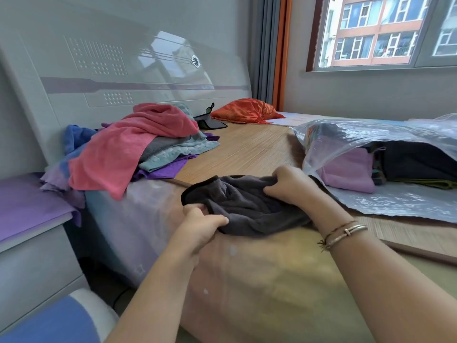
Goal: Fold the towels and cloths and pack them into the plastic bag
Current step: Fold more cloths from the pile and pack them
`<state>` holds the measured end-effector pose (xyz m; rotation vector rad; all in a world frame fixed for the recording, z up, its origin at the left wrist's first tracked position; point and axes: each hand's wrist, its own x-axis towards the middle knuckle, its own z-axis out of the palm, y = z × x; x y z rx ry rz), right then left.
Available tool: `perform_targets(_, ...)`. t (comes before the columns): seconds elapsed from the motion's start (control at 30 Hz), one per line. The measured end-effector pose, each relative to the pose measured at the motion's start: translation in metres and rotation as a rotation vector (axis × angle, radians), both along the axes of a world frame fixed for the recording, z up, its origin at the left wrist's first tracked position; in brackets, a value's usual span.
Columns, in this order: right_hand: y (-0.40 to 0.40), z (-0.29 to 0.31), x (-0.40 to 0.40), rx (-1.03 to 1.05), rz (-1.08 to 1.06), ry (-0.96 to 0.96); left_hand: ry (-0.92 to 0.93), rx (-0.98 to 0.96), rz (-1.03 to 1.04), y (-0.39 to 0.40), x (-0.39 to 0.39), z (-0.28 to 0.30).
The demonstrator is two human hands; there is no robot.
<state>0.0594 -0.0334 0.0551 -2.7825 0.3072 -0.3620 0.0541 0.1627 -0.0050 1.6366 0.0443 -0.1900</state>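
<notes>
A dark grey towel [244,204] with a black hem lies bunched on the bed's near edge. My left hand [202,225] grips its near left part, and my right hand [289,184] grips its far right part. To the right lies a clear plastic bag [385,137] with its mouth facing my hands; inside are a folded lilac cloth [346,172] and dark folded cloths [418,162]. At the left by the headboard sits a loose pile of cloths [138,149], with a pink towel on top of grey, teal, purple and blue ones.
A woven bamboo mat [244,147] covers the bed. An orange pillow [244,111] and a dark visor [210,121] lie at the far end. A grey nightstand with a purple cover [24,206] stands left of the bed. A window is at the upper right.
</notes>
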Motion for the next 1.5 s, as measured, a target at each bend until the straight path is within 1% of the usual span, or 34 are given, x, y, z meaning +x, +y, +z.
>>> perform_targets(0.03, -0.001, 0.01, -0.007, 0.146, 0.022, -0.007, -0.059, -0.06, 0.044, 0.001, -0.002, 0.006)
perform_targets(0.13, -0.009, 0.041, -0.035, 0.756, 0.077, -0.055, -0.319, -0.21, 0.129, 0.007, -0.013, 0.029)
perform_targets(0.2, -0.025, 0.056, -0.055, 1.101, 0.084, -0.163, -0.445, -0.266, 0.113, 0.013, -0.021, 0.042)
perform_targets(0.23, -0.033, 0.063, -0.066, 1.223, 0.085, -0.229, -0.49, -0.287, 0.09, 0.015, -0.025, 0.047)
perform_targets(0.27, -0.04, 0.069, -0.079, 1.302, 0.091, -0.288, -0.52, -0.3, 0.068, 0.015, -0.029, 0.051)
perform_targets(0.33, -0.052, 0.078, -0.107, 1.356, 0.135, -0.347, -0.546, -0.317, 0.021, 0.012, -0.036, 0.058)
perform_targets(0.43, -0.069, 0.083, -0.147, 1.397, 0.155, -0.336, -0.553, -0.325, -0.03, 0.003, -0.041, 0.061)
perform_targets(0.6, -0.11, 0.067, -0.189, 1.625, 0.037, -0.32, -0.579, -0.268, -0.116, -0.021, -0.049, 0.062)
perform_targets(0.67, -0.124, 0.058, -0.201, 1.682, 0.004, -0.306, -0.573, -0.245, -0.16, -0.032, -0.053, 0.063)
perform_targets(0.73, -0.133, 0.05, -0.208, 1.701, -0.014, -0.268, -0.575, -0.213, -0.194, -0.04, -0.057, 0.064)
perform_targets(0.83, -0.145, 0.039, -0.212, 1.714, -0.132, -0.251, -0.606, -0.166, -0.187, -0.047, -0.06, 0.066)
perform_targets(0.9, -0.15, 0.035, -0.214, 1.623, -0.174, -0.212, -0.634, -0.14, -0.168, -0.048, -0.06, 0.068)
perform_targets(1.07, -0.152, 0.035, -0.214, 1.203, -0.181, -0.153, -0.694, 0.095, -0.082, -0.047, -0.052, 0.066)
perform_targets(1.13, -0.146, 0.035, -0.214, 1.021, -0.154, -0.151, -0.713, 0.149, -0.074, -0.046, -0.052, 0.065)
perform_targets(1.2, -0.138, 0.037, -0.216, 0.785, -0.181, -0.162, -0.721, 0.162, -0.061, -0.045, -0.054, 0.066)
perform_targets(1.27, -0.134, 0.043, -0.217, 0.567, -0.218, -0.235, -0.744, 0.172, -0.019, -0.044, -0.056, 0.069)
perform_targets(1.33, -0.136, 0.05, -0.218, 0.423, -0.228, -0.367, -0.777, 0.174, 0.041, -0.041, -0.059, 0.073)
perform_targets(1.4, -0.138, 0.057, -0.222, 0.378, -0.225, -0.474, -0.812, 0.147, 0.082, -0.038, -0.062, 0.075)
perform_targets(1.47, -0.136, 0.062, -0.226, 0.471, -0.19, -0.52, -0.841, 0.142, 0.114, -0.037, -0.062, 0.077)
perform_targets(1.5, -0.134, 0.064, -0.229, 0.564, -0.174, -0.517, -0.854, 0.158, 0.135, -0.037, -0.06, 0.077)
